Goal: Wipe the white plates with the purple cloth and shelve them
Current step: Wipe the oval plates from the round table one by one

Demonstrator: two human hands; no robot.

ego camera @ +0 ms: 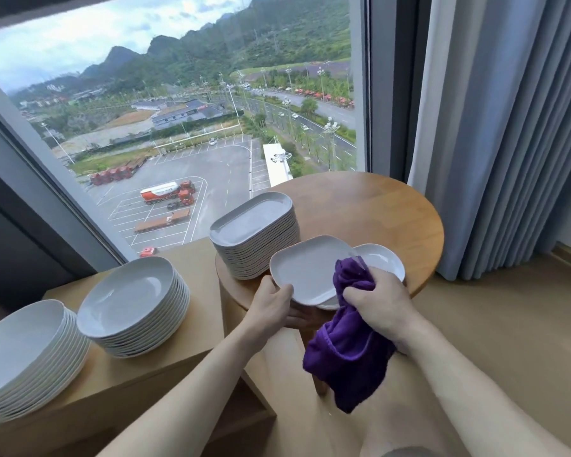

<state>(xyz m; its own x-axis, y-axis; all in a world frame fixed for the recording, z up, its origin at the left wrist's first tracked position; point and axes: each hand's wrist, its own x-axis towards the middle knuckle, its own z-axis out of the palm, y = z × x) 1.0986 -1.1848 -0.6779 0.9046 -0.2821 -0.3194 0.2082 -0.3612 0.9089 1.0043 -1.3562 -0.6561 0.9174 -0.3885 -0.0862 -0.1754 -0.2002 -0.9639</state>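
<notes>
The wiping step looks to be in hand: the left hand grasps the near-left rim of a white oblong plate, thumb over the edge, tilting it up off the round wooden table; the right hand is clenched round a bunch of the purple cloth, whose top is pressed against the plate's right end while the rest hangs down below the wrist; another plate lies just beyond the right hand's knuckles, and whether it touches the held one cannot be told; a tall stack of oblong plates stands beyond the left hand, and two stacks of round plates sit on a low cabinet well off to that hand's left; the next move, I judge, calls for sweeping the cloth leftward across the plate face toward the gripping thumb, then carrying the plate to a shelf, which is not in view.
</notes>
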